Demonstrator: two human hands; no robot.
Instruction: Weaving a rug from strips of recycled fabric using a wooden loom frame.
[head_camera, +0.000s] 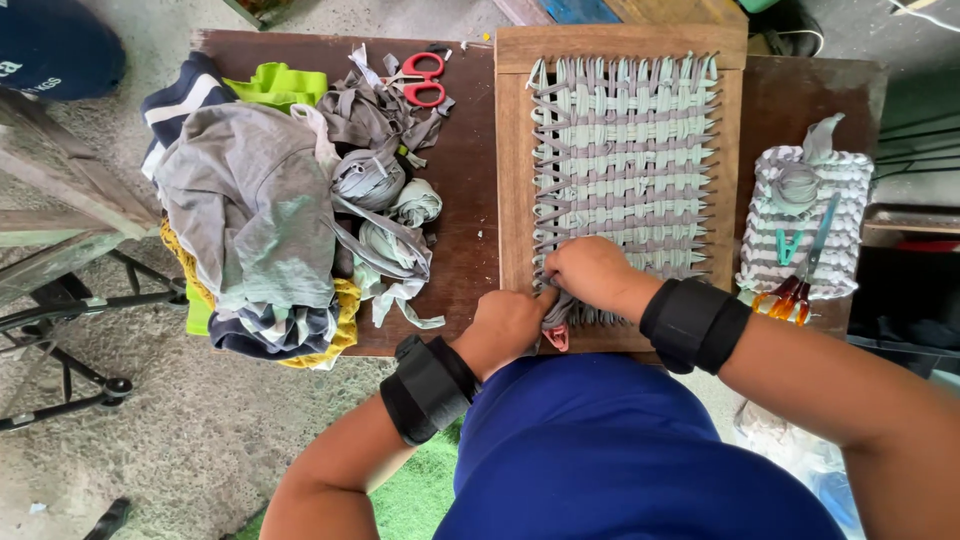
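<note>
A wooden frame loom (512, 190) lies on a dark table, strung with grey and pale green fabric strips (625, 140) woven in a grid. My right hand (592, 273) pinches a grey strip at the weave's near left corner. My left hand (510, 322) is closed at the frame's near edge, touching the same strip end (556, 318). Both wrists wear black bands.
A heap of grey, striped and yellow-green cloth (250, 200) and cut strips (385, 190) fills the table's left. Red-handled scissors (420, 80) lie at the back. On the right, a finished woven mat (805, 225) holds orange-handled scissors (800, 280). A metal frame (60, 300) stands left.
</note>
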